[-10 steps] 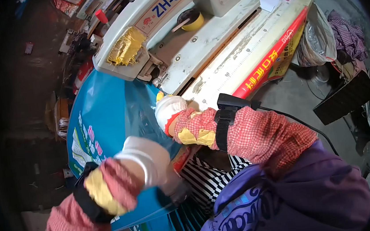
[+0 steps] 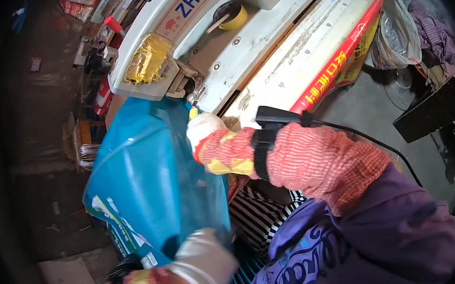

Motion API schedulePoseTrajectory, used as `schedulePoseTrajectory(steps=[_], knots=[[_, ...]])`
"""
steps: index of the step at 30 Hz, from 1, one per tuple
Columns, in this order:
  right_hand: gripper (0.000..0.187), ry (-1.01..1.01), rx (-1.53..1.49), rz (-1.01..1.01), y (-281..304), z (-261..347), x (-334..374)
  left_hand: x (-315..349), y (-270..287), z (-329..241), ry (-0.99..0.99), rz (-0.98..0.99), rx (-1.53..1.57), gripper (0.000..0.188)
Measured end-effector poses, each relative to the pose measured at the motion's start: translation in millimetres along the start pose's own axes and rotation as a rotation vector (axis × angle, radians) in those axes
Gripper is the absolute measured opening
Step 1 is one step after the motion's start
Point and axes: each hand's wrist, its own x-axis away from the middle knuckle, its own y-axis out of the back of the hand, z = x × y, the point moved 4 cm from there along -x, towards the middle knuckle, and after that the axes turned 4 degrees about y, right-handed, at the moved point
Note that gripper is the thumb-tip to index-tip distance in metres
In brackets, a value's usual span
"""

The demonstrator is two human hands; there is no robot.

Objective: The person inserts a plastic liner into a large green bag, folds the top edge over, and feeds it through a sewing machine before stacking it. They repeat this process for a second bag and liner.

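A large blue plastic bag [image 2: 131,167] with printed patches slants down from the head of a grey-white sewing machine [image 2: 141,19]. My right hand [image 2: 204,130], in a white glove, grips the bag's upper right edge beside the machine's presser foot [image 2: 193,97]. One yellow fingertip shows there; the other fingers are hidden. Lower down, my left hand [image 2: 206,262], also white-gloved, is over the bag's bottom part. Motion smears its fingers, so their hold is unclear. More blue bags [image 2: 242,266] lie beneath, by my lap.
A yellow tape roll [image 2: 235,18] with a stick sits on the machine bed. The worktable [image 2: 266,91] has a red-yellow strip along its front edge. To the right are a white sack [image 2: 392,33], a checked cloth [image 2: 431,29] and a dark board [image 2: 432,111]. A black cable [image 2: 369,139] runs from my right wrist strap.
My left hand has swept down toward the lower edge. The blue bag's lower part has folded inward, its printed side tilting away. My right hand has stayed near the presser foot, shifting slightly.
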Motion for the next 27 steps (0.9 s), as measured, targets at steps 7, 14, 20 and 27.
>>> schedulePoseTrajectory(steps=[7, 14, 20, 27], knots=[[0.022, 0.087, 1.444, -0.168, -10, 60, -3, -25, 25, -60, -0.525, 0.083, -0.947, 0.019], [0.028, 0.009, 1.389, -0.039, 3, 20, -12, 13, 70, -13, -0.445, -0.078, -1.001, 0.029], [0.026, -0.034, 1.552, -0.167, -2, 85, -15, 10, -6, -12, -0.557, -0.017, -0.859, 0.009], [0.025, 0.634, 1.163, -0.550, 12, 54, -8, -34, 17, -58, -0.634, -0.384, -0.739, 0.013]])
